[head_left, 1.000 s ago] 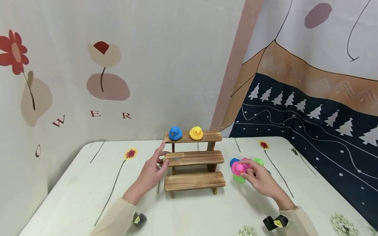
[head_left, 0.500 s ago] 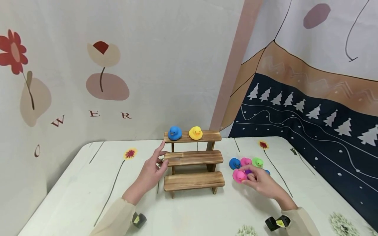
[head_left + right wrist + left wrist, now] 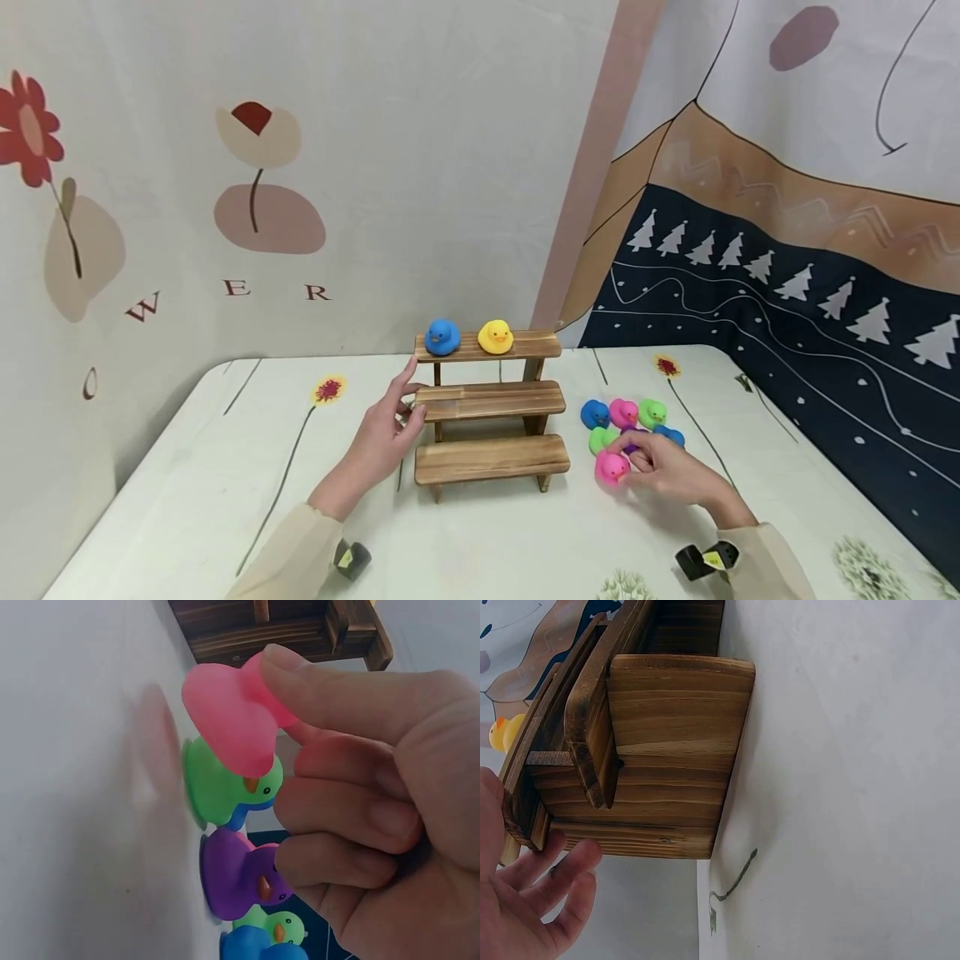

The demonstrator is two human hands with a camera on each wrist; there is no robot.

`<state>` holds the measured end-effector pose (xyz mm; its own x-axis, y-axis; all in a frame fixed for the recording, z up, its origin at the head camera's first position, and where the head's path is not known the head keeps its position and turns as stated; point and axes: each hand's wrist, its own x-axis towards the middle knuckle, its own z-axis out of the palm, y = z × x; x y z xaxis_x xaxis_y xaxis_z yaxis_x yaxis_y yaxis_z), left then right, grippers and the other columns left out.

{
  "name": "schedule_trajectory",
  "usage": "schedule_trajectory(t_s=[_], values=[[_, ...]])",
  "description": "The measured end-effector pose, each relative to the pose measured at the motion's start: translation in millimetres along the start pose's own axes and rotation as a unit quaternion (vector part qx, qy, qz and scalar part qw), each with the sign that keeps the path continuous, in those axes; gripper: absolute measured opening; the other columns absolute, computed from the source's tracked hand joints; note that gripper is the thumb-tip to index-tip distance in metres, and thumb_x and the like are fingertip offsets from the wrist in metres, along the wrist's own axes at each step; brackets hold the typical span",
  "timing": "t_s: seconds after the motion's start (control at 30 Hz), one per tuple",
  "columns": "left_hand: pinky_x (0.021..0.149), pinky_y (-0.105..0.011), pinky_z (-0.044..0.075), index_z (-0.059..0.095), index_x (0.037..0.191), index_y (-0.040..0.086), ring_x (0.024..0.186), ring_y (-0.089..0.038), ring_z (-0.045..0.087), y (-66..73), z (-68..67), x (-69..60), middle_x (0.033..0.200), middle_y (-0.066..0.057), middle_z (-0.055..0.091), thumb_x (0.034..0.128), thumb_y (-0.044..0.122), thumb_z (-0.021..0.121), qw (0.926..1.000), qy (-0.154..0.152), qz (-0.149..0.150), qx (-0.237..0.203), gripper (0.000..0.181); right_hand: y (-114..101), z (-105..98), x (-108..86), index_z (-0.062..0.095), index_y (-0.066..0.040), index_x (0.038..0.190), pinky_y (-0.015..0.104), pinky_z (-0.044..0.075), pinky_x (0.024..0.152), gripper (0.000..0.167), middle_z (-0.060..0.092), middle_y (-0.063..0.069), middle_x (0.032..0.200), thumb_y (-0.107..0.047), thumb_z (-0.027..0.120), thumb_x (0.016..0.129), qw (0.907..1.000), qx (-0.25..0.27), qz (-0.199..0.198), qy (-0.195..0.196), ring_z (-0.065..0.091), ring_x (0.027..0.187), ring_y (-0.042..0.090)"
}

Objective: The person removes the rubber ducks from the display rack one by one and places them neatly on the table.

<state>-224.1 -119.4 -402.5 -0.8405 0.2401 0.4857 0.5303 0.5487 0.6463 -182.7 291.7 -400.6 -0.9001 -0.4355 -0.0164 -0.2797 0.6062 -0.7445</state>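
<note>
My right hand (image 3: 666, 468) pinches a pink duck (image 3: 612, 469) by its head between thumb and index finger. The right wrist view has this pink duck (image 3: 229, 712) close to the white surface, beside a green duck (image 3: 214, 784) and a purple duck (image 3: 229, 874). At the left end of a three-step wooden stand (image 3: 491, 458), my left hand (image 3: 378, 442) touches the side with fingers spread around the middle and upper steps. On the top step sit a blue duck (image 3: 442, 337) and a yellow duck (image 3: 496, 337).
Behind my right hand lie a blue duck (image 3: 595, 413), another pink duck (image 3: 623, 413), a light green duck (image 3: 652, 412) and a second blue duck (image 3: 670, 434). A patterned cloth backdrop (image 3: 420, 167) rises behind the table (image 3: 480, 550).
My right hand has moved the pink duck toward the near side of the group, uncovering the green duck behind it. The left hand stays at the stand.
</note>
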Motion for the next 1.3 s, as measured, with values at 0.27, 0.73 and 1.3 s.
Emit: schedule_trajectory(t_s=[0.27, 0.73, 1.3], values=[[0.060, -0.022, 0.045, 0.023, 0.153, 0.016, 0.073, -0.009, 0.051, -0.7, 0.1, 0.1, 0.126, -0.018, 0.061, 0.0951, 0.010, 0.057, 1.0000, -0.002, 0.002, -0.001, 0.067, 3.0, -1.0, -1.3, 0.061, 0.000, 0.113, 0.026, 0.031, 0.052, 0.034, 0.032, -0.004, 0.063, -0.011, 0.073, 0.083, 0.9993, 0.025, 0.024, -0.017, 0.032, 0.054, 0.006], [0.060, -0.022, 0.045, 0.024, 0.153, 0.017, 0.072, -0.009, 0.049, -1.0, 0.9, 0.5, 0.126, -0.019, 0.061, 0.0952, 0.010, 0.058, 1.0000, -0.001, 0.000, -0.001, 0.067, 6.1, -2.0, -1.2, 0.059, 0.003, 0.115, 0.023, 0.031, 0.051, 0.039, 0.033, -0.004, 0.063, -0.010, 0.074, 0.081, 0.9984, 0.023, 0.039, -0.034, 0.034, 0.055, 0.005], [0.061, -0.022, 0.046, 0.023, 0.154, 0.017, 0.073, -0.011, 0.050, -1.3, 1.4, -0.3, 0.126, -0.020, 0.061, 0.0942, 0.008, 0.058, 1.0000, 0.002, 0.000, -0.001, 0.070, 7.7, -6.5, -2.0, 0.058, 0.009, 0.114, 0.023, 0.029, 0.050, 0.041, 0.030, -0.006, 0.061, -0.009, 0.075, 0.080, 0.9968, 0.036, 0.040, -0.059, 0.032, 0.054, 0.004]])
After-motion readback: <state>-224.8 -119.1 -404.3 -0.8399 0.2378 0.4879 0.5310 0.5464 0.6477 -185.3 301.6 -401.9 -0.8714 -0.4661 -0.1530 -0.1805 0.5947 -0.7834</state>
